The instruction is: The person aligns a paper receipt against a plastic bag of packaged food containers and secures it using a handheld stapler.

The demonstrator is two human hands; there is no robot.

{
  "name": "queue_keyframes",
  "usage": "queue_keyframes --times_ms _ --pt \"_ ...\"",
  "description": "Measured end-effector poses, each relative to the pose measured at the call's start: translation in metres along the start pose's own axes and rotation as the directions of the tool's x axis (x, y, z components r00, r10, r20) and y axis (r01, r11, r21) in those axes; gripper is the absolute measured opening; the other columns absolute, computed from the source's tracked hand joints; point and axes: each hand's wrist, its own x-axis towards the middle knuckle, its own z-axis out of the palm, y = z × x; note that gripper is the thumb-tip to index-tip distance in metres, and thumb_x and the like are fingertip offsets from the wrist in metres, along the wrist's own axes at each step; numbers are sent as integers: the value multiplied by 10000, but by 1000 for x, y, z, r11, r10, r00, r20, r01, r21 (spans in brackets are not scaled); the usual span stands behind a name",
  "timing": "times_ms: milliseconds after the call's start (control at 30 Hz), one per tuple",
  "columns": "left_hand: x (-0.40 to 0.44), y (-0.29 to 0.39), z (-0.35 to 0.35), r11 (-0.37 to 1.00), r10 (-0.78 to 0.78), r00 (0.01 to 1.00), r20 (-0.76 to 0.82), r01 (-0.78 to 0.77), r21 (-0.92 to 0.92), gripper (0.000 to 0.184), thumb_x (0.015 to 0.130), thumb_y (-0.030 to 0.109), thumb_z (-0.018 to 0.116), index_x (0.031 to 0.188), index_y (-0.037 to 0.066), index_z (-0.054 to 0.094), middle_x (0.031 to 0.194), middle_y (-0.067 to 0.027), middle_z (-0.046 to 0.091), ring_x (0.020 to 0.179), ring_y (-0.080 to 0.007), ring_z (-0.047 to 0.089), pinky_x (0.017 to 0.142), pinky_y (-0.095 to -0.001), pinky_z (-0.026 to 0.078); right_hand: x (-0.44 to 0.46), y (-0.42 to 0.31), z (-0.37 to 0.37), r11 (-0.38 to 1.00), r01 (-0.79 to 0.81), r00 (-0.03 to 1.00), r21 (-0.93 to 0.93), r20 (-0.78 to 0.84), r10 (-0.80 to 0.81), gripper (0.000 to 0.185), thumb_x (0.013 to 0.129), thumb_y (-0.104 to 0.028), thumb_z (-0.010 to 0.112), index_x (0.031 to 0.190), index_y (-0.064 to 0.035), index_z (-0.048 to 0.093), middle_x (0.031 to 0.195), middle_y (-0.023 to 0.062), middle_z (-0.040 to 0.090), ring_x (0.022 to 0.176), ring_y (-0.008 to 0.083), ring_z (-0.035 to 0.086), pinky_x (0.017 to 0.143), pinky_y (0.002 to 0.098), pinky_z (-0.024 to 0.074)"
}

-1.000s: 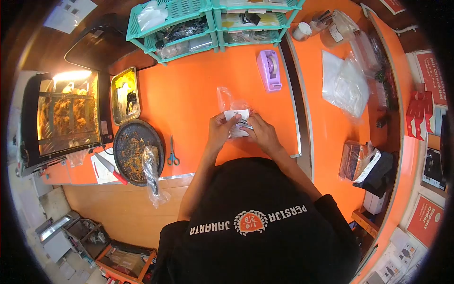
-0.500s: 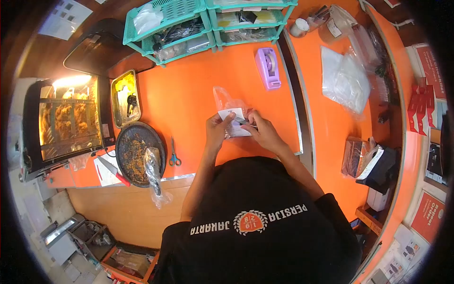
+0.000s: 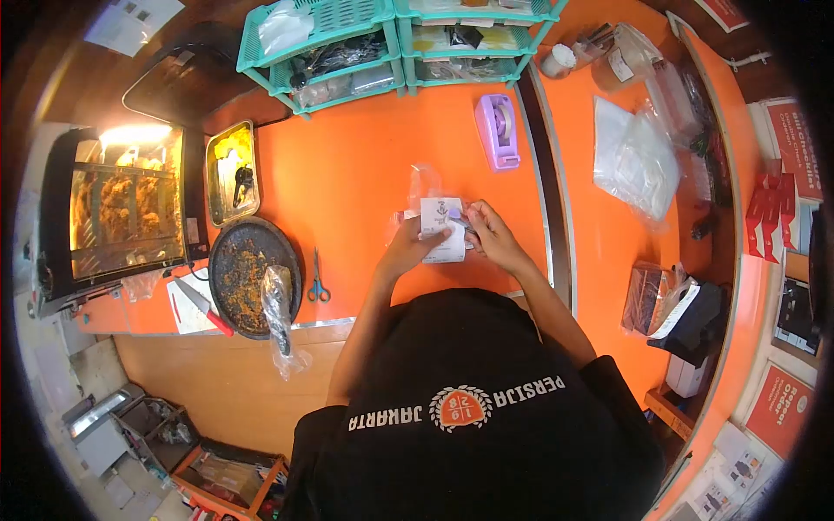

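Note:
My left hand [image 3: 409,248] pinches a white printed receipt [image 3: 445,247] against a clear plastic bag [image 3: 424,180], its thumb lying across the paper. At the receipt's right edge, my right hand [image 3: 493,236] grips a small purple-tipped tool [image 3: 454,214], possibly a stapler, mostly hidden by the fingers. The bag shows behind the paper, above the orange counter [image 3: 365,191]; its contents are hidden. Whether the tool touches the paper, I cannot tell.
A purple tape dispenser [image 3: 497,135] stands beyond my hands, below green racks [image 3: 343,91]. To the left are scissors [image 3: 318,278], a crumb-covered round stone slab [image 3: 243,300], a red-handled knife [image 3: 207,308] and a lit food cabinet [image 3: 129,208]. Plastic bags [image 3: 636,161] lie right.
The receipt now stands more upright with its printed face showing. My right hand has shifted slightly right, and the tool's purple end has come into view at the paper's upper right.

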Motion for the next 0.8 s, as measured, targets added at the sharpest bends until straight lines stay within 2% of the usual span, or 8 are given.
queue_keyframes --times_ms 167,233,300,367,433,533,700,800 --pt "-1 13 7 999 -11 1000 6 10 43 328 1005 229 699 1211 -27 690 1092 -107 748 971 -191 709 869 -336 563 6 5 0 981 43 997 -192 68 -30 214 1095 -249 573 1132 -51 502 850 -9 500 697 47 440 633 223 437" --pt "-2 14 8 1000 -1 1000 25 1 24 334 1009 239 694 1217 -22 689 1090 -106 745 969 -194 708 864 -330 562 8 5 9 978 155 988 -140 37 -151 233 1075 -246 616 1083 -53 486 814 -7 542 709 57 509 620 253 453" --pt "-5 21 5 989 -38 999 37 42 -140 335 1023 272 675 1185 -20 702 1027 -88 748 907 -180 708 801 -325 567 15 15 -3 967 119 993 -226 22 -117 307 1042 -296 663 1068 -51 479 817 10 583 726 93 567 639 284 485" --pt "-4 9 1 991 -73 997 16 74 -112 333 1027 276 665 1169 -24 704 988 -85 751 872 -166 704 779 -331 566 15 12 -2 948 80 997 -308 3 -83 383 1009 -345 711 1054 -49 472 821 26 624 743 130 625 659 315 517" --pt "-2 3 -1 990 -109 994 -6 108 -85 333 1032 279 655 1154 -27 706 950 -81 754 837 -152 700 757 -337 565 11 10 6 793 183 963 -581 -56 -263 538 909 -445 801 1033 -55 452 870 88 675 793 207 693 689 384 544" --pt "1 -3 0 996 -85 996 -30 86 32 309 1037 247 638 1098 -45 717 889 -75 745 783 -142 682 718 -337 550 10 5 13 678 78 970 -731 -102 -222 590 869 -381 852 1136 -45 446 904 99 665 841 183 698 765 350 572" --pt "2 4 8 990 109 983 -149 -94 104 281 1022 203 627 1065 -59 722 842 -98 736 742 -146 676 670 -330 532 8 8 22 745 169 943 -645 -113 -312 455 963 -278 730 1191 -58 404 975 147 642 852 198 655 723 376 561" --pt "-1 30 9 993 7 992 -124 7 116 288 1017 214 636 1036 -58 727 805 -117 727 730 -149 676 655 -333 527 10 19 18 833 212 947 -512 -105 -305 416 1016 -206 627 1263 -45 335 1050 195 614 916 239 634 760 414 545"
